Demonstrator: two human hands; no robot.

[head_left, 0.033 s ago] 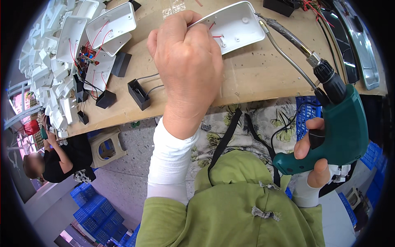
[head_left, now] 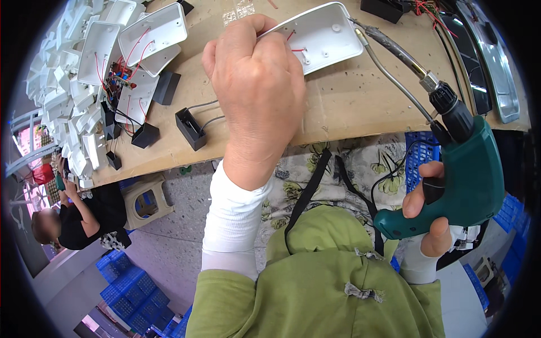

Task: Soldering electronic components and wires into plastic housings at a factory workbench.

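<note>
Tray point(head_left: 327, 42) at 12 o'clock looks part-done: red wires point(head_left: 297, 50) inside, black box point(head_left: 191, 130) outside at 10. Left hand point(head_left: 256, 79) grasping tray; right hand point(head_left: 414, 201) wrapped around soldering gun point(head_left: 476, 174), tip point(head_left: 355, 21) near tray's 3 o'clock end.

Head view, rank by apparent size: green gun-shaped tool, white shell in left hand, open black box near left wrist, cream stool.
1. Green gun-shaped tool
2. White shell, partly covered by the left hand
3. Cream stool, farther from the camera
4. Open black box
</note>
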